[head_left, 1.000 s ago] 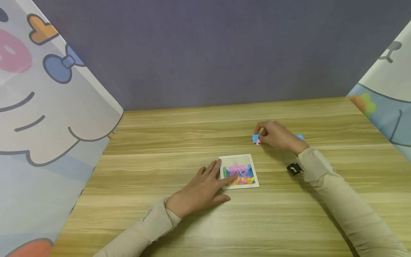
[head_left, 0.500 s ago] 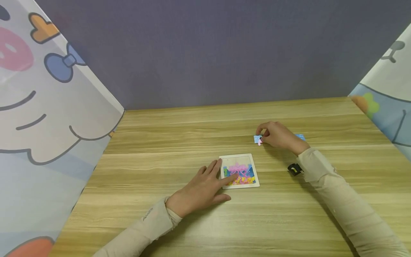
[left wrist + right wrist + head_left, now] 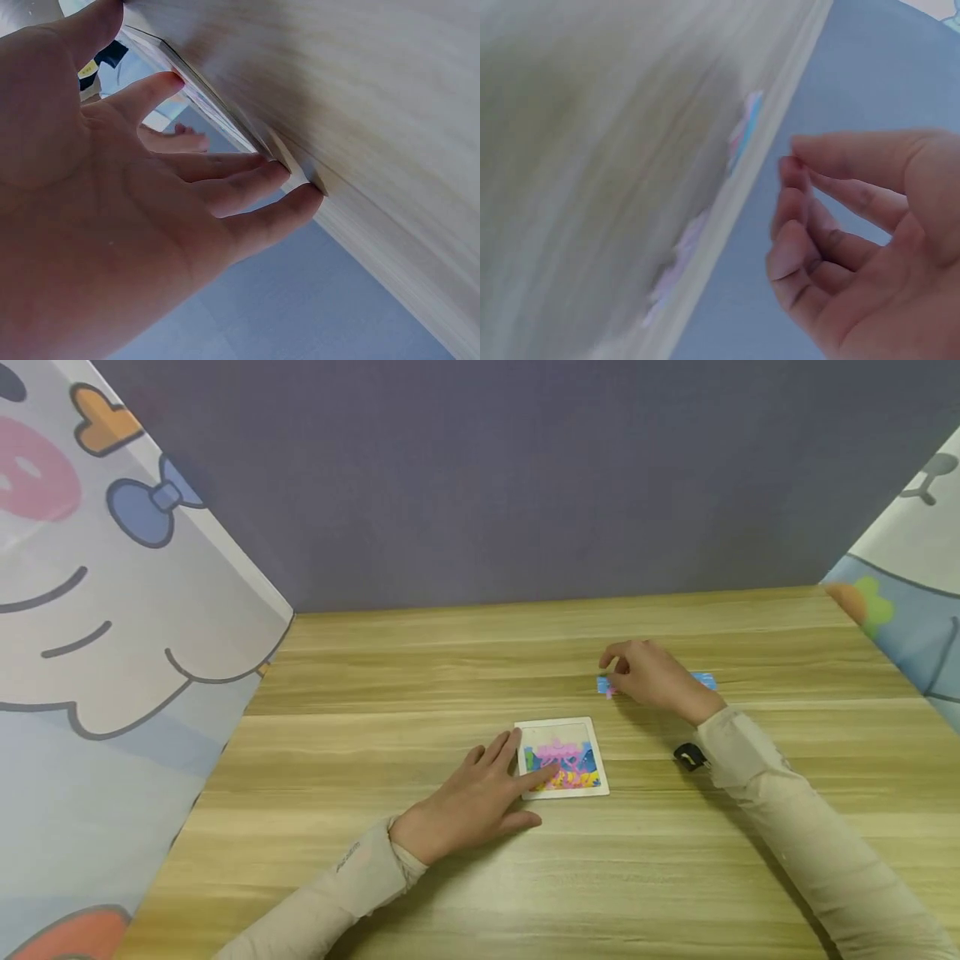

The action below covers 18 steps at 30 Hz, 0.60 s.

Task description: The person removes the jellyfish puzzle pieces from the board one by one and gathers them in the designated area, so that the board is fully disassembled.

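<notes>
A white-framed jigsaw puzzle board (image 3: 562,794) lies flat on the table, its picture of pink and blue shapes covering the lower part and a pale bare strip above. My left hand (image 3: 468,806) rests at its left side, index finger laid over the picture, other fingertips along the frame's edge. My right hand (image 3: 652,677) hovers farther back over puzzle pieces, fingers loosely curved, a gap showing between thumb and index. Nothing appears held in the right wrist view. A blue-and-pink puzzle piece (image 3: 603,685) lies by those fingertips; another blue piece (image 3: 705,680) is partly hidden behind the hand.
The wood-grain table (image 3: 390,693) ends at a grey upright panel (image 3: 480,485) at the back. Cartoon-printed sheets (image 3: 150,635) stand at left and right. A small black device (image 3: 690,757) sits by the right cuff.
The left hand stays on the board. Right fingers shift slightly over the pieces; the pink part of the nearer piece shows less than before. The whole view drifts a little.
</notes>
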Available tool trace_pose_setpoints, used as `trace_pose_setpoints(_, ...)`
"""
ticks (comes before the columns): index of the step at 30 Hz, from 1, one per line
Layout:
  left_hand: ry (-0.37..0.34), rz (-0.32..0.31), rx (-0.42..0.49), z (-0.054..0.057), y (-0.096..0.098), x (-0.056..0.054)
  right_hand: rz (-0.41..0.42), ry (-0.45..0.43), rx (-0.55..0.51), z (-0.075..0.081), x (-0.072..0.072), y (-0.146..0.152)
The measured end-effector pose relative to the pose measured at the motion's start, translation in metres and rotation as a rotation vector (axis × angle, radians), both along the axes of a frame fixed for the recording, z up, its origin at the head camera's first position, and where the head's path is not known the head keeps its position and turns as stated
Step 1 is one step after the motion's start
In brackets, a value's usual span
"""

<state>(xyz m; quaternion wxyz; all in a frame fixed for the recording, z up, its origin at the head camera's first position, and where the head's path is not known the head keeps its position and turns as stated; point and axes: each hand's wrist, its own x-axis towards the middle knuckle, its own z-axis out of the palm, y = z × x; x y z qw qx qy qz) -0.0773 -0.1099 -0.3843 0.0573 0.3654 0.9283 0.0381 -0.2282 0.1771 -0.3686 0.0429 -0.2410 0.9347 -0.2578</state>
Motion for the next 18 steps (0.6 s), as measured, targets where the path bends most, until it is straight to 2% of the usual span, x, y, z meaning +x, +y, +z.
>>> trace_pose_setpoints(6, -0.007, 0.001, -0.011, 0.001, 0.002, -0.002, 0.061, 0.109, -0.052, 0.009, 0.014, -0.017)
trace_pose_setpoints(12, -0.035, 0.008, -0.025, 0.003, 0.004, -0.003, 0.146, 0.133, -0.076, 0.012, 0.037, -0.029)
trace_pose_setpoints(18, -0.047, 0.022, -0.032, 0.002, 0.002, -0.003, 0.227, 0.131, -0.072, 0.009, 0.057, -0.034)
